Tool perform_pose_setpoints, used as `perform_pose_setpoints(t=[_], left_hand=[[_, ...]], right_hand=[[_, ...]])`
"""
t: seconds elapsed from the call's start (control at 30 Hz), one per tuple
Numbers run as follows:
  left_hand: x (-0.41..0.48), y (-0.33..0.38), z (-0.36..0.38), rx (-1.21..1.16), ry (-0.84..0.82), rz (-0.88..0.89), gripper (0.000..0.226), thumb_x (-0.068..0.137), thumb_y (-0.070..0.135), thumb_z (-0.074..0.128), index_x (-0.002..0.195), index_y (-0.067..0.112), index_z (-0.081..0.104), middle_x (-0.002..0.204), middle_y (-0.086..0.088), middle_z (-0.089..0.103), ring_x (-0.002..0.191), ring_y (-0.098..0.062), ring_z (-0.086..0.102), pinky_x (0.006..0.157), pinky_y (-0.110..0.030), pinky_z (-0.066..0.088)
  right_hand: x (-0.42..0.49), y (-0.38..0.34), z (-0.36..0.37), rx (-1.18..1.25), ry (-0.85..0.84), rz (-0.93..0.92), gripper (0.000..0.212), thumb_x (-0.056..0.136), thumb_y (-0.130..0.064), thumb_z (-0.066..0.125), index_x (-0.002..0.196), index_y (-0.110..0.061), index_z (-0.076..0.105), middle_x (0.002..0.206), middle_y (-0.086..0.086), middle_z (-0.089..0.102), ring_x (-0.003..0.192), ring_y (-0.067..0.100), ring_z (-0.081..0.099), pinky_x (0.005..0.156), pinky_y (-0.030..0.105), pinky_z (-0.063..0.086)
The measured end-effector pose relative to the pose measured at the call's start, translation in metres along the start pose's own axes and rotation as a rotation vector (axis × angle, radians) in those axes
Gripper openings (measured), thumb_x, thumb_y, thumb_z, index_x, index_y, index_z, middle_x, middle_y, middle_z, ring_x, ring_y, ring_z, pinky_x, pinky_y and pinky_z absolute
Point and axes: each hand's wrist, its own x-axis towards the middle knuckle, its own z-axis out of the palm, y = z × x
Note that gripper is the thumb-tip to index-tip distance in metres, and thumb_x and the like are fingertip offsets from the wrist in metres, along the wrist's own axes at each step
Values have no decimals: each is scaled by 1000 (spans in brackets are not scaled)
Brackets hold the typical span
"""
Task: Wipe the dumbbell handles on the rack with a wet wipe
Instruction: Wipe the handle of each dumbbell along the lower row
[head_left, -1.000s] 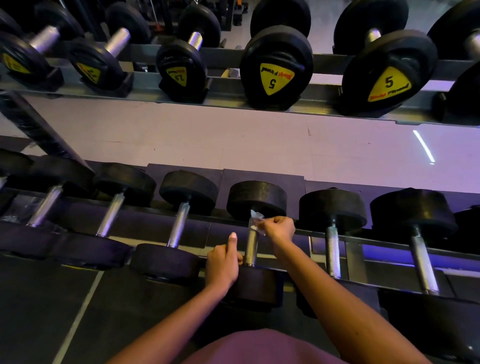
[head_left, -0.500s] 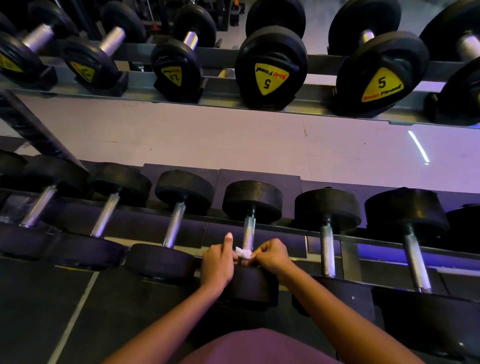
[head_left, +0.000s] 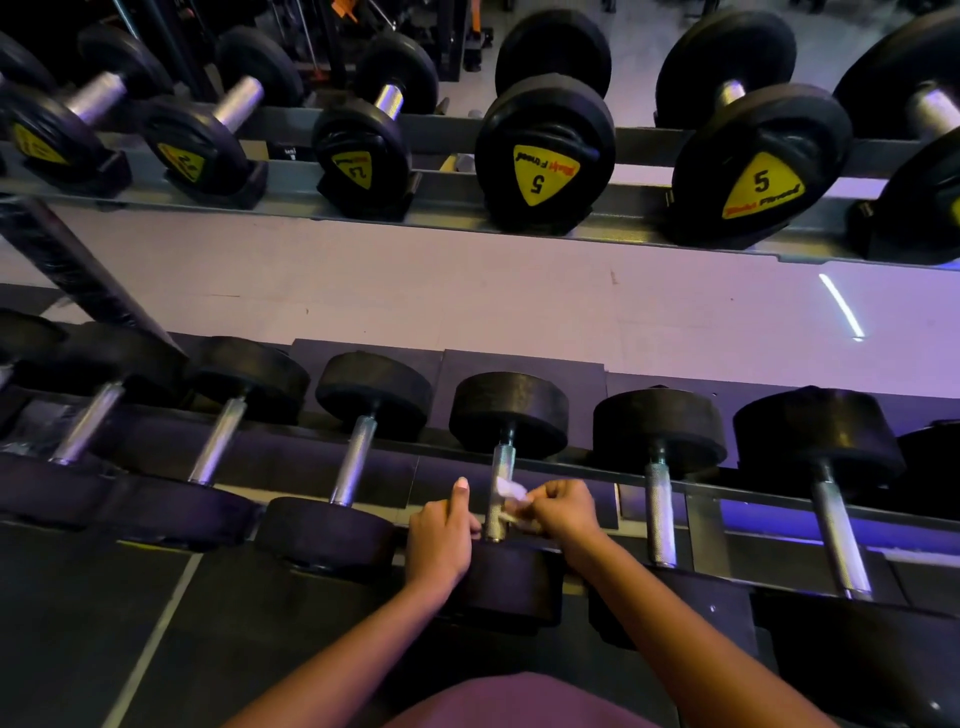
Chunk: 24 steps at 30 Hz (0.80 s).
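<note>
A dumbbell with a knurled metal handle (head_left: 503, 467) and black heads lies on the lower rack (head_left: 582, 470), fourth from the left. My right hand (head_left: 563, 512) pinches a crumpled white wet wipe (head_left: 511, 493) against the right side of that handle, near its close end. To the left of the handle, my left hand (head_left: 441, 540) rests on the dumbbell's near head (head_left: 511, 587). Its thumb points up and its fingers curl in at the base of the handle.
More dumbbells sit either side on the lower rack, their handles (head_left: 661, 512) (head_left: 356, 462) close to my hands. The upper rack (head_left: 447, 202) carries black dumbbells with yellow labels (head_left: 540, 174). Pale floor shows between the racks, dark matting lies below me.
My right hand has slid the wipe down the handle from the far head toward the near end. My left hand has stayed on the near head.
</note>
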Motion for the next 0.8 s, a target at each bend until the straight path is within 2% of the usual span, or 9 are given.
perform_pose_setpoints(t=[0.07,0.13,0.23,0.3,0.43,0.53,0.6,0.7,0.8], left_hand=[[-1,0,0,-3,-1,-11,66,102,44,32,50,20,66,65,2,70,76,-16,63,74,-29,40],[-1,0,-1,-5,-3,-13,64,101,45,31,53,21,66,68,1,70,76,-17,62,73,-29,38],[-2,0,-1,-8,0,-10,63,102,44,32,53,21,64,70,-1,69,74,-17,60,72,-29,37],[-2,0,-1,-16,6,0,63,102,44,32,53,20,64,69,-2,69,73,-17,60,71,-29,38],[0,-2,0,-17,24,18,63,102,42,34,49,22,63,66,0,69,74,-18,61,74,-31,42],[0,-2,1,-15,9,17,65,102,42,34,47,22,63,63,3,69,73,-16,62,75,-29,41],[2,-3,1,-3,1,20,65,102,42,34,48,21,64,63,2,69,74,-16,62,75,-29,42],[3,-5,1,1,-3,10,64,101,44,33,53,18,65,67,-2,69,74,-19,62,74,-32,43],[4,-6,2,1,6,12,64,101,46,33,55,14,66,67,-3,69,71,-19,63,72,-33,45]], right_hand=[[9,-10,3,123,83,-5,14,68,-10,86,64,-11,73,75,7,73,71,16,69,70,33,59],[14,-24,6,142,126,-35,9,73,-9,81,69,-11,73,77,5,73,79,17,69,74,34,59],[15,-36,9,50,157,-106,9,78,-5,75,71,-7,71,76,5,69,78,15,66,64,26,54],[14,-34,9,-21,135,-116,7,79,-6,75,73,-6,71,76,4,68,76,13,65,61,23,52],[2,-17,6,-159,30,-52,9,71,-2,79,67,-4,71,69,6,70,65,14,67,70,35,61],[-15,-7,3,-257,-33,-60,11,71,-9,81,66,-4,73,63,5,69,56,8,62,59,25,56],[-22,-7,2,-271,-60,-99,16,73,-17,81,68,-3,74,63,5,69,58,6,63,55,19,51],[-15,-22,5,-253,21,-200,13,75,-18,80,68,-11,72,64,-3,68,61,1,63,52,14,46],[-2,-42,10,-254,116,-344,11,81,-19,75,72,-17,69,70,-6,67,70,4,64,63,17,51]])
